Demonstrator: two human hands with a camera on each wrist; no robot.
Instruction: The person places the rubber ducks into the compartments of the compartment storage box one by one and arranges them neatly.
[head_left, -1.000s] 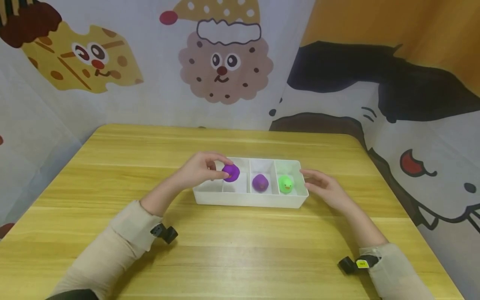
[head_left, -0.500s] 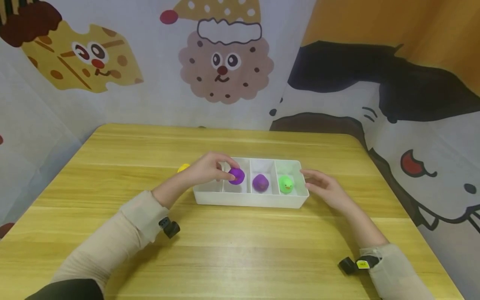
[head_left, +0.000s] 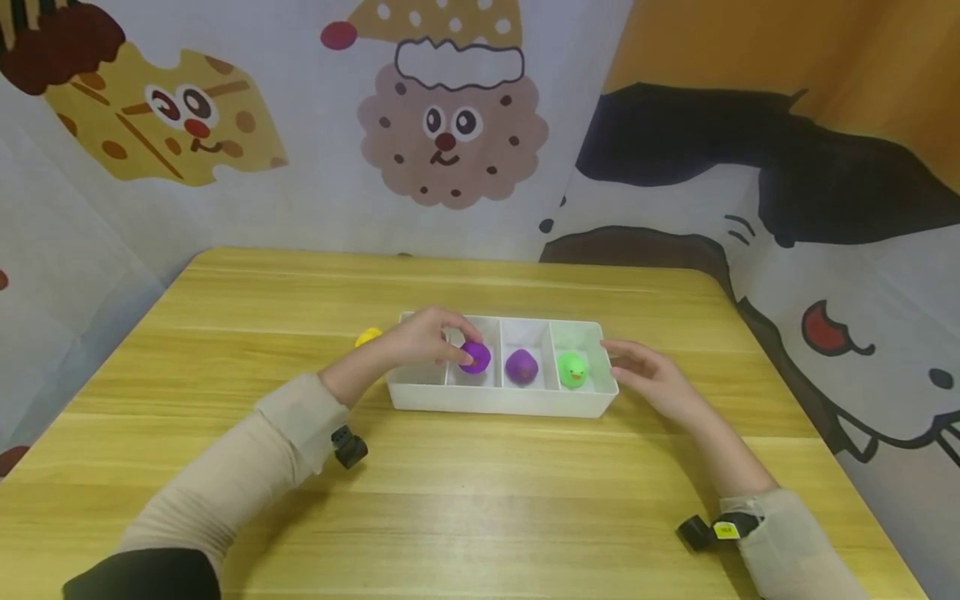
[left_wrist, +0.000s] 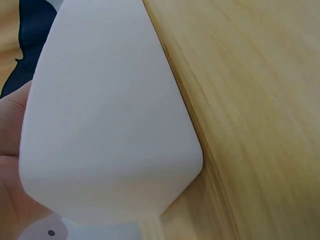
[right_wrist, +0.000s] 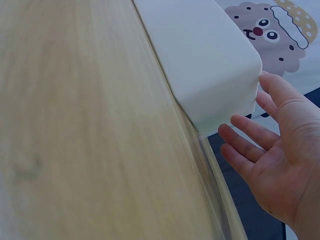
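A long white divided box (head_left: 495, 401) sits across the middle of the table. My left hand (head_left: 427, 337) reaches over its left part and pinches a small round purple toy duck (head_left: 476, 358) between thumb and fingers, inside the second compartment from the left. One compartment to the right lies another purple toy duck (head_left: 522, 367). A green toy duck (head_left: 573, 370), beak facing me, occupies the rightmost compartment. At the box's right end, my right hand (right_wrist: 285, 145) has relaxed, spread fingers, its thumb touching the box corner. In the left wrist view the box wall hides the held duck.
A yellow object (head_left: 367, 336), partly hidden behind my left wrist, lies just left of the box. The wooden table (head_left: 480, 508) extends around the box, and a cartoon-printed cloth (head_left: 300, 208) hangs behind its far edge.
My left hand has moved slightly right and down with the purple toy duck, deeper into the second compartment. The yellow object has come into sight behind the wrist. My right hand stays in place.
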